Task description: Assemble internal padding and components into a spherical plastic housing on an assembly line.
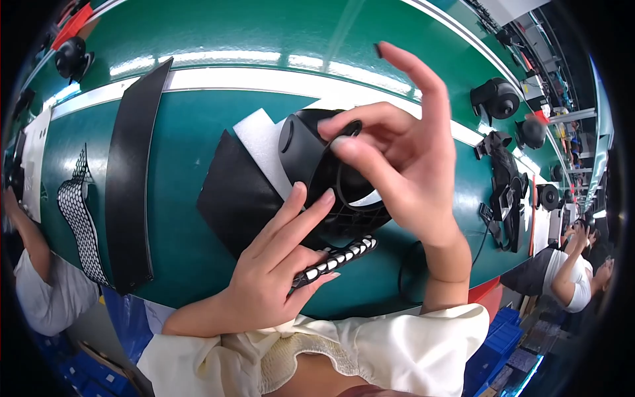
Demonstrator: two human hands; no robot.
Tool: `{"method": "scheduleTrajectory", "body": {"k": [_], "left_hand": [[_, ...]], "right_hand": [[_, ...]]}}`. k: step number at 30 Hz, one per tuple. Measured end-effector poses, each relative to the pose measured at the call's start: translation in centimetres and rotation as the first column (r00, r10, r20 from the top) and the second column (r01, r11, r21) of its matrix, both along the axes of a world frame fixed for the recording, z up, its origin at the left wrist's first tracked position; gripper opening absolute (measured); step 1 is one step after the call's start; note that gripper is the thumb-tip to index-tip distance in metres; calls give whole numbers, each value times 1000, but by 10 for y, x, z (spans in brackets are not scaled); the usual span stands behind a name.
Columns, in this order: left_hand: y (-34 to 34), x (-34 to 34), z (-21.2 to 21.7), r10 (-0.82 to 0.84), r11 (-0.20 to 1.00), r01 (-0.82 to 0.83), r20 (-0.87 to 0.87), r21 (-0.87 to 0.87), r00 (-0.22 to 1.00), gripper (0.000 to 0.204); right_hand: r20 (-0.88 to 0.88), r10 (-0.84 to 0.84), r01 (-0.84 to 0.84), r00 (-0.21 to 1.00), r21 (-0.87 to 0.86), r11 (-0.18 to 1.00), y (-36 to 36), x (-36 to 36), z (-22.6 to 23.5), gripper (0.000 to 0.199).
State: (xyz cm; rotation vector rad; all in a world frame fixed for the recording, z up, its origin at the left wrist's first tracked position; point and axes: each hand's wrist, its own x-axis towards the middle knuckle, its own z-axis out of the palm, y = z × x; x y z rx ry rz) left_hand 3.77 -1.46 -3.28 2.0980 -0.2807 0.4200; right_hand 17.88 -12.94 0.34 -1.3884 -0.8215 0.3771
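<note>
A black rounded plastic housing (305, 155) sits on a white foam sheet (261, 142) and a black mat (235, 198) on the green table. My right hand (397, 162) is on top of the housing, thumb and forefinger pinching at a black ring or cable at its upper edge, the other fingers raised. My left hand (278, 264) rests against the housing's lower side with fingers extended, and holds a black strip with white squares (337, 257) under the palm.
A long black panel (132, 178) and a black-and-white mesh strip (78, 212) lie at left. Black camera-like devices (496, 99) and black parts (506, 192) stand at right. Other people sit at the left edge (40, 284) and far right (575, 271). Blue crates (503, 331) are below.
</note>
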Motion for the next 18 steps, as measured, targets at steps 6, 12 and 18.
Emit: {"method": "scheduleTrajectory", "body": {"k": [6, 12, 18], "left_hand": [[5, 1, 0, -6, 1000, 6, -10, 0, 1000, 19], [6, 2, -2, 10, 1000, -9, -60, 22, 998, 18], [-2, 4, -2, 51, 999, -50, -108, 16, 993, 17]], "right_hand": [[419, -338, 346, 843, 60, 936, -64, 16, 4, 13], [-30, -212, 207, 977, -108, 972, -81, 12, -28, 9], [285, -226, 268, 931, -117, 956, -87, 15, -27, 8]]}}
